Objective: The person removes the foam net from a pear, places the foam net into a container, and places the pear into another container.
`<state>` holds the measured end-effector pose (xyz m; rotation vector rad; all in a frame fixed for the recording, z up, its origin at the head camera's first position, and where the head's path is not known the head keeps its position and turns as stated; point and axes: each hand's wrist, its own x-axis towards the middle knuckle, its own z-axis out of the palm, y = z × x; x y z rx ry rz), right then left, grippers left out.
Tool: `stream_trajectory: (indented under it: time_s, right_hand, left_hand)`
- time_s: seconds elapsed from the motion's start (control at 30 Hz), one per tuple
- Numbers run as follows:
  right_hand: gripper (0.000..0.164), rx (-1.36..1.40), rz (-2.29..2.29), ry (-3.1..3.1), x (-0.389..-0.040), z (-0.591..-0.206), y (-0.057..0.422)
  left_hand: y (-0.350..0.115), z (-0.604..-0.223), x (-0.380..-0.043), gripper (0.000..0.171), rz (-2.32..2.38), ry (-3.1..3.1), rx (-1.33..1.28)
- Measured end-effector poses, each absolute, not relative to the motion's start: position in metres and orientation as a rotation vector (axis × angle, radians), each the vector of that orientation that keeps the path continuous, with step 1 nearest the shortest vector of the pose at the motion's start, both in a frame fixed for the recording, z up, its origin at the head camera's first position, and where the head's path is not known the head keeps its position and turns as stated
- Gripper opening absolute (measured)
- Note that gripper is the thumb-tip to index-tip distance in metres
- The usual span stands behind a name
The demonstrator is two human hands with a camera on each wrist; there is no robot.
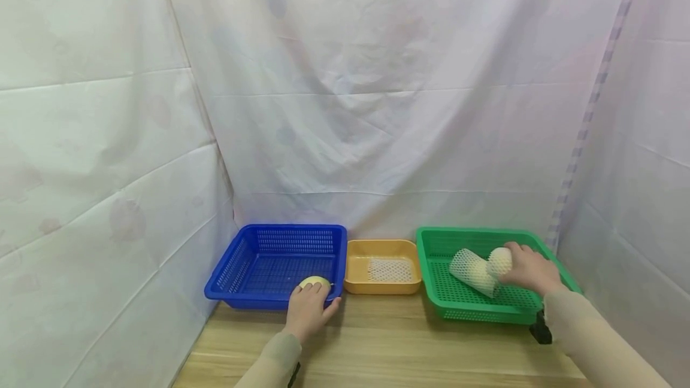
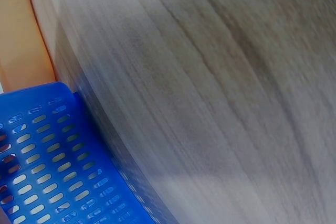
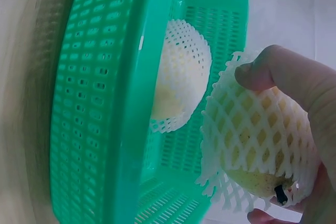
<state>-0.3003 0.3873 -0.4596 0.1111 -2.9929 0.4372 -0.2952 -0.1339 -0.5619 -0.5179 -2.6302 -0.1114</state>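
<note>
- Head: the fingers of the left hand (image 1: pixel 309 310) lay over a bare pear (image 1: pixel 315 281) in the blue basket (image 1: pixel 275 265); their grip couldn't be told.
- Right wrist: the right hand (image 3: pixel 310 85) pinched a foam-netted pear (image 3: pixel 260 140) above the green basket (image 3: pixel 134 108).
- Lifting seemed in hand; next likely called for a gentle hold.

Netted pear (image 3: pixel 262 135) held near second netted pear (image 3: pixel 181 77); third pear (image 1: pixel 314 281), seemingly bare, apart.
</note>
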Motion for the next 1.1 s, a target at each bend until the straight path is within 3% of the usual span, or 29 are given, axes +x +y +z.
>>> stream_trajectory:
  time_s: [0.33, 1.1]
  right_hand:
    - [0.084, 0.15, 0.441, -2.982, -0.301, -0.454, 0.378]
    - [0.082, 0.253, 0.448, -2.928, -0.301, -0.447, 0.347]
  left_hand:
    - [-0.135, -0.561, -0.295, 0.055, -0.083, -2.641, -0.527]
    - [-0.134, -0.561, -0.295, 0.048, -0.092, -2.637, -0.52]
